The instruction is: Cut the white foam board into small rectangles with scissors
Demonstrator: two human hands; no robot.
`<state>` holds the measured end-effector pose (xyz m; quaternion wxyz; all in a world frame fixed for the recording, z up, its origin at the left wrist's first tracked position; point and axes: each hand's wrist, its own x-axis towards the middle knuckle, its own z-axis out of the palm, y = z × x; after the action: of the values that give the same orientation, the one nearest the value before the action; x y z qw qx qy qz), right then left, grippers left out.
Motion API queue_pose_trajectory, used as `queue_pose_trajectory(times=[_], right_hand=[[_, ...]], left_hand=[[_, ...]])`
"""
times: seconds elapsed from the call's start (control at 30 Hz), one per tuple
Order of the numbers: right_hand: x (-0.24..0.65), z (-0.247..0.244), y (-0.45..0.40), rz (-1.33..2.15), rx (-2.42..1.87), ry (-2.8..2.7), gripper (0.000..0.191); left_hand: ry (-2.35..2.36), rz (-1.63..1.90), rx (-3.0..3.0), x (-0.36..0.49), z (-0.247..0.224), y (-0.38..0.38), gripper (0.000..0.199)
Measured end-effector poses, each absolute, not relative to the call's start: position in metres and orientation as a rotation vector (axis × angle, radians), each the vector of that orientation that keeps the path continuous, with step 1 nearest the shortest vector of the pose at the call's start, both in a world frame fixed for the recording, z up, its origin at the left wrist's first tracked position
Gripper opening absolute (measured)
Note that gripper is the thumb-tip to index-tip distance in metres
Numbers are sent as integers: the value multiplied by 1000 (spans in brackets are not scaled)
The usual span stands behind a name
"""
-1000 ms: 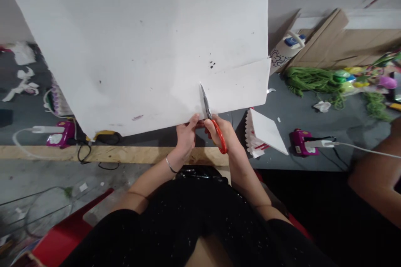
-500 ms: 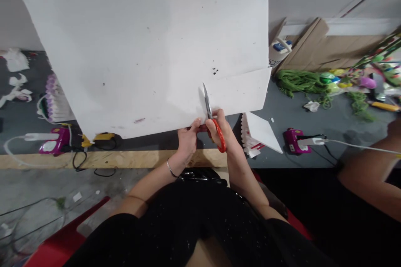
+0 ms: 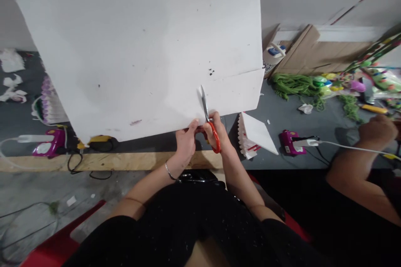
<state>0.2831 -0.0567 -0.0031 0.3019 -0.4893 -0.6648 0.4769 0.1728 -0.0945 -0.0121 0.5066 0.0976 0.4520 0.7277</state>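
Beyond the left hand (image 3: 185,141) and right hand (image 3: 220,132), I view a large white sheet (image 3: 150,58), its near edge pinched by the left; the right grips red-handled metal scissors (image 3: 205,107).

A large, flat white board (image 3: 140,58) bars my way ahead — to its right I could pass over the dark grey desk (image 3: 278,110), but the lane pinches between a folded white scalloped-edged piece (image 3: 258,131) and a magenta plastic socket block (image 3: 288,143) trailing white cable (image 3: 346,147).
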Motion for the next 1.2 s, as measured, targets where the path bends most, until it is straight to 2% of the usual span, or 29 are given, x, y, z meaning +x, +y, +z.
queue_pose_trajectory(times=[0.77,1.07,1.2], right_hand=[[270,-3,-51,1211,-1364,-1763,65],[282,-19,-60,1488,-1296,-1761,60],[298,-33,-68,1250,-1513,-2057,48]], left_hand=[[1103,1772,209,171,-8,-94,37],[1215,1845,200,144,-20,-82,39],[1222,1883,227,116,-29,-71,35]])
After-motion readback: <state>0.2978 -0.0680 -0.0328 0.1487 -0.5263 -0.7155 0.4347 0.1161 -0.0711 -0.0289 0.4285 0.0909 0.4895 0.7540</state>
